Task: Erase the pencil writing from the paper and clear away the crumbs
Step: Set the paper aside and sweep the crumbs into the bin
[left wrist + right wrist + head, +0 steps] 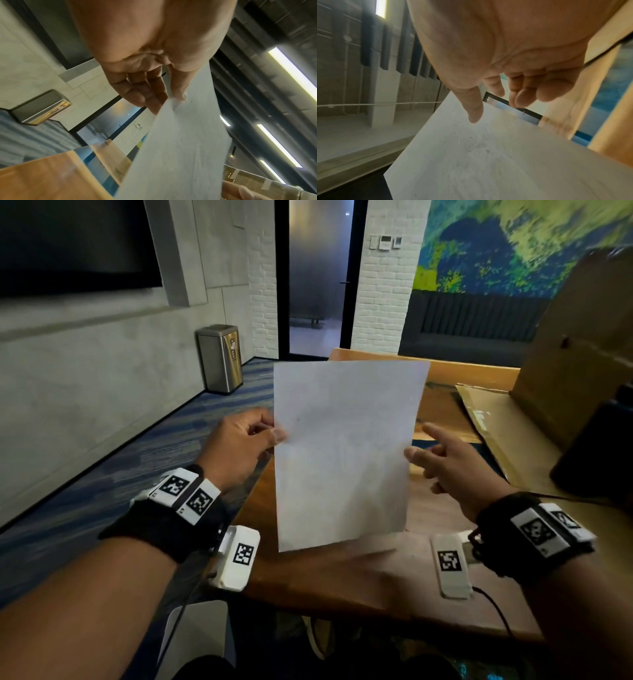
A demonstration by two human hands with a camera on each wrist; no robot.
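Observation:
A white sheet of paper is held upright above the wooden table, its near face almost blank with faint grey smudges. My left hand pinches its left edge between thumb and curled fingers. My right hand is at the sheet's right edge, fingers loosely spread, thumb by the edge; no grip shows. In the left wrist view the paper runs down from the left hand. In the right wrist view the paper shows small dark specks below the right hand's thumb. No eraser is in view.
A flattened cardboard sheet and an upright cardboard box lie on the table's right side beside a dark object. A steel bin stands on the carpet to the left. A cable trails off my right wrist.

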